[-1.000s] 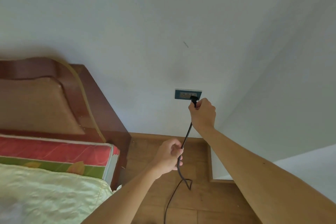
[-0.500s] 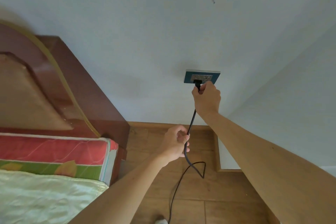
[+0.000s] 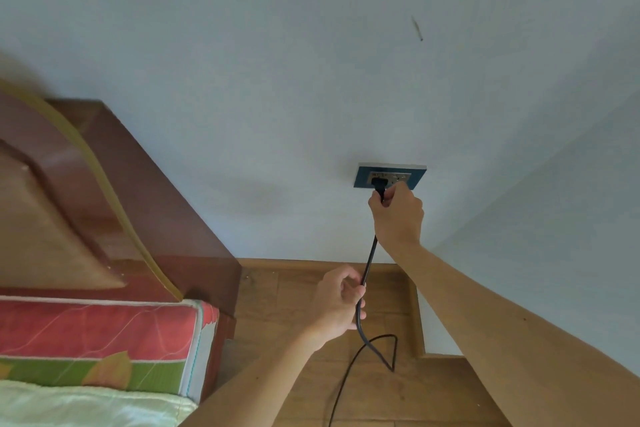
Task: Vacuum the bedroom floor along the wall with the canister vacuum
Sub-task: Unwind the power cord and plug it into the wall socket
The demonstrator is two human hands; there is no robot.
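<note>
Only the plugging-in is under way: the right hand (image 3: 396,215) pinches the plug (image 3: 378,185) at the wall outlet (image 3: 390,176), the left hand (image 3: 337,303) grips the cord (image 3: 369,265) toward six o'clock; the canister vacuum is unseen, the floor (image 3: 388,388) unvacuumed.

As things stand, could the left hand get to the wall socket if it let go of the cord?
Probably yes. The left hand holds the black cord just below the wall socket, with open wall between them. Only the right hand, gripping the plug, crowds the socket's left side.
</note>
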